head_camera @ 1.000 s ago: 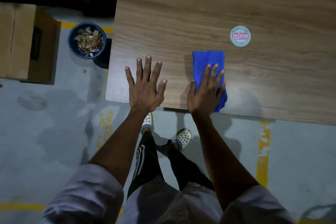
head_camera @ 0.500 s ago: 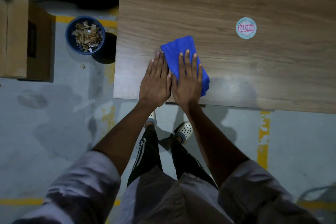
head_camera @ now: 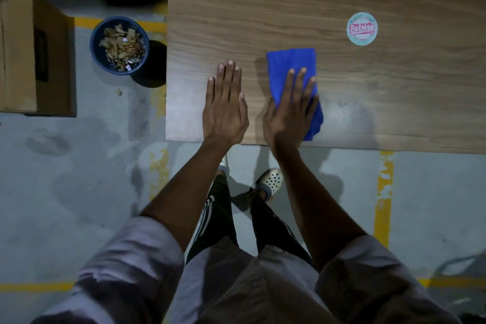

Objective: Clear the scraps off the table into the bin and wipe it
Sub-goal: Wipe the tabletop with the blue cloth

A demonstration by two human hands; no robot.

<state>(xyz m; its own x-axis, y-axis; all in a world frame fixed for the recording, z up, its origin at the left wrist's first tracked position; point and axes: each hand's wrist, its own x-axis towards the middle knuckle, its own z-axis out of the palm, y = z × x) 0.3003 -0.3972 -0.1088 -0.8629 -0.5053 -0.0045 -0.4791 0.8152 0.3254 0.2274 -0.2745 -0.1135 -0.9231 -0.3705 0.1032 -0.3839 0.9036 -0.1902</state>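
Note:
A folded blue cloth (head_camera: 290,66) lies on the wooden table (head_camera: 289,2) near its front edge. My right hand (head_camera: 289,110) presses flat on the cloth's near half, fingers spread over it. My left hand (head_camera: 225,108) rests palm down on the bare tabletop just left of the cloth, fingers together, holding nothing. A blue bin (head_camera: 119,46) filled with brown scraps stands on the floor off the table's left edge.
A round sticker or lid (head_camera: 362,28) with red lettering sits on the table, right of the cloth. A cardboard box (head_camera: 34,55) stands on the floor left of the bin. One small scrap (head_camera: 119,91) lies on the floor below the bin.
My right hand slid the cloth left until it met my left hand, then back to the right. My left hand's fingers closed together and stayed on the table.

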